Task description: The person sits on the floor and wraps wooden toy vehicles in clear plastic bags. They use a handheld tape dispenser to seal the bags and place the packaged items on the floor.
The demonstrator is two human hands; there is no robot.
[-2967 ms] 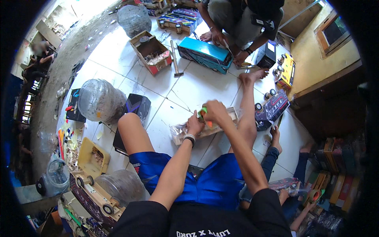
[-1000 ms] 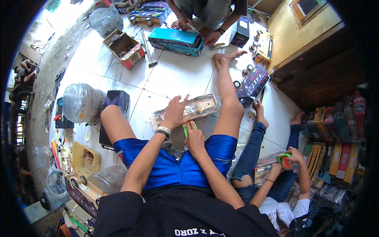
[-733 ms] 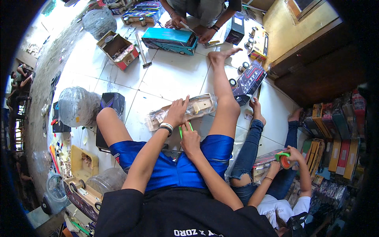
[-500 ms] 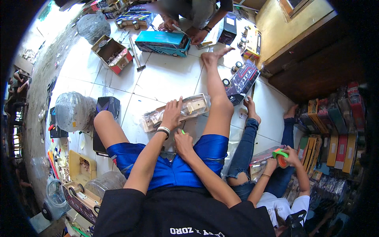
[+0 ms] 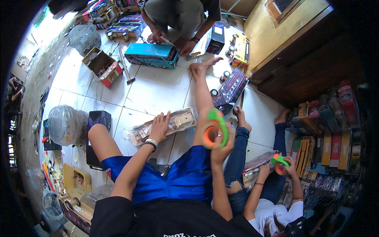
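Note:
In front of my lap lies a clear-plastic-wrapped wooden toy vehicle (image 5: 182, 120), slanting across the white tiles. My left hand (image 5: 159, 128) rests on top of it with the fingers stretched out. My right hand (image 5: 222, 154) is raised above my right thigh, closed around a tape dispenser (image 5: 225, 132) with a green frame and an orange roll, slightly blurred. To my right, a co-worker holds a similar green tape dispenser (image 5: 280, 161) over another wrapped package (image 5: 258, 160). Across from me, another person's hands work beside a turquoise toy truck (image 5: 152, 54).
A hammer (image 5: 126, 68) lies by an open box (image 5: 97, 63). A dark toy truck (image 5: 233, 87) stands beyond my right leg. Left are a big clear plastic bundle (image 5: 67, 124), a dark box (image 5: 99, 118) and a yellow tub (image 5: 75, 177). Stacked packaged toys (image 5: 335, 146) line the right.
My right hand has risen from my lap and moved right, bringing the tape dispenser into full sight. My left hand stays on the wrapped toy. The whole view has shifted slightly.

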